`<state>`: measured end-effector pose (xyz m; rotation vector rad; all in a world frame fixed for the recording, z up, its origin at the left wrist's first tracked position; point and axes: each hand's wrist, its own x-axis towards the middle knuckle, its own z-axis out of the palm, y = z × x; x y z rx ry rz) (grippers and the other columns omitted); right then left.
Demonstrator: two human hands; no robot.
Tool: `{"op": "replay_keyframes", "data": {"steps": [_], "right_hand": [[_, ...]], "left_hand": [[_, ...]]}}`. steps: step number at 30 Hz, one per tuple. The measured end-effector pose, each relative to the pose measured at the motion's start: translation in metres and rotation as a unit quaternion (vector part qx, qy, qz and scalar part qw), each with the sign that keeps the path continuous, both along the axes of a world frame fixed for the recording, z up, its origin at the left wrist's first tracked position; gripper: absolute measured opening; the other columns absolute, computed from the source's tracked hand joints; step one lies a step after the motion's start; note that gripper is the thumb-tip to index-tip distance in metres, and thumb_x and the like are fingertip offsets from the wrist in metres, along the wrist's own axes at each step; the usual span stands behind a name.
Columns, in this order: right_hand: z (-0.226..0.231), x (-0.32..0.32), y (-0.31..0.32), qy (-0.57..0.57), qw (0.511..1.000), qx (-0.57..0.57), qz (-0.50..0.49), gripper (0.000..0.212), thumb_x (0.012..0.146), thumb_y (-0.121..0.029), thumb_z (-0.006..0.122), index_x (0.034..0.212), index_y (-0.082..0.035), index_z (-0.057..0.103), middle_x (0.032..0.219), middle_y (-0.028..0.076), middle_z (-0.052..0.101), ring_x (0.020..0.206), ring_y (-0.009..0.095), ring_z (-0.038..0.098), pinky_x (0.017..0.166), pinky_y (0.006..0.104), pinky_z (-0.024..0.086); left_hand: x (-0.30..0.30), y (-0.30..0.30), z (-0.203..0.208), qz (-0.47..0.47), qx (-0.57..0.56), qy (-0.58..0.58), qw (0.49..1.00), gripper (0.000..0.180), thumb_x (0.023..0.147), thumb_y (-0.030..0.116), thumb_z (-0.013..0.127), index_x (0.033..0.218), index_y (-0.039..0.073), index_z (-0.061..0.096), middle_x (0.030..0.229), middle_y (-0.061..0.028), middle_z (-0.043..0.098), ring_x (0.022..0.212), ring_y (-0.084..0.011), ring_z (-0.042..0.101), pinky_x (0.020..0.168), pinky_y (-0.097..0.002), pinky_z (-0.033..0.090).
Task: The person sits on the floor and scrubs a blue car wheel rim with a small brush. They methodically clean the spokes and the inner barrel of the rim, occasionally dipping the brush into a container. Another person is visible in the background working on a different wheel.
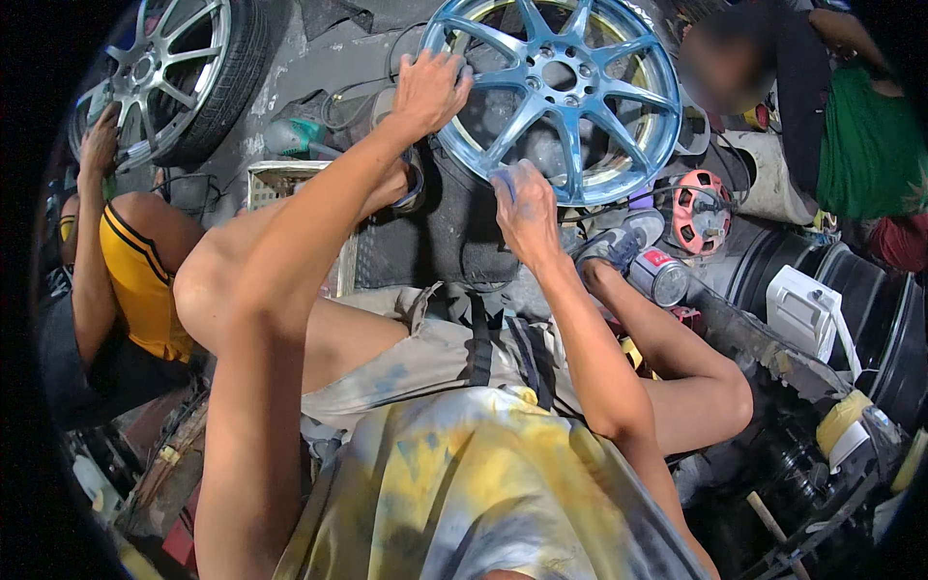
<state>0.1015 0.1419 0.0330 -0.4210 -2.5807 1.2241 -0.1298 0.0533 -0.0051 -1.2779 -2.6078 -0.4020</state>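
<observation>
A blue alloy wheel (pixel 556 77) with several spokes is propped in front of me, its face toward me. Round the left edge of its rim curl the fingers of my left hand (pixel 430 92), gripping it. My right hand (pixel 527 213) is closed at the rim's lower edge, thumb and fingers pressed together. Something bluish-grey shows at those fingertips; whether it is a thin pad or dust on the skin I cannot make out. Pale bluish dust coats the fingers of both hands.
At left, another person's hand (pixel 99 145) touches a silver wheel with a tyre (pixel 217 87). A green power tool (pixel 293 135) lies near a crate (pixel 280 172). To the right are a red round part (pixel 701 213), a can (pixel 659 277), a white box (pixel 802 309) and another person in green (pixel 870 145).
</observation>
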Motion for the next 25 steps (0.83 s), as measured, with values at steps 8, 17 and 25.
{"op": "replay_keyframes", "data": {"steps": [8,17,25], "right_hand": [[0.015,0.002,0.026,-0.087,0.988,0.079,0.097,0.008,0.087,-0.001,0.056,0.089,0.002,0.063,0.088,0.024,0.061,0.087,0.048,0.062,0.076,0.0562,0.049],[0.018,-0.024,-0.015,-0.141,0.967,-0.090,-0.190,0.024,0.094,-0.014,0.063,0.085,0.007,0.068,0.079,0.029,0.066,0.079,0.047,0.067,0.072,0.0505,0.049],[0.024,-0.019,0.004,-0.171,0.985,-0.035,0.011,0.015,0.092,-0.012,0.066,0.088,0.003,0.068,0.083,0.028,0.066,0.081,0.049,0.065,0.073,0.0509,0.049]], "left_hand": [[0.013,0.018,-0.005,0.020,0.020,-0.061,0.998,0.042,0.103,0.038,0.048,0.096,0.007,0.075,0.095,-0.0131,0.074,0.097,-0.0310,0.066,0.091,-0.0495,0.043],[0.010,0.019,-0.010,0.037,0.049,-0.057,0.996,0.046,0.101,0.042,0.051,0.090,0.005,0.077,0.093,-0.0140,0.074,0.100,-0.0290,0.064,0.095,-0.0463,0.041],[0.011,0.021,-0.012,0.035,0.046,-0.074,0.996,0.050,0.101,0.044,0.051,0.091,0.004,0.078,0.099,-0.0157,0.073,0.104,-0.0285,0.064,0.099,-0.0466,0.040]]}}
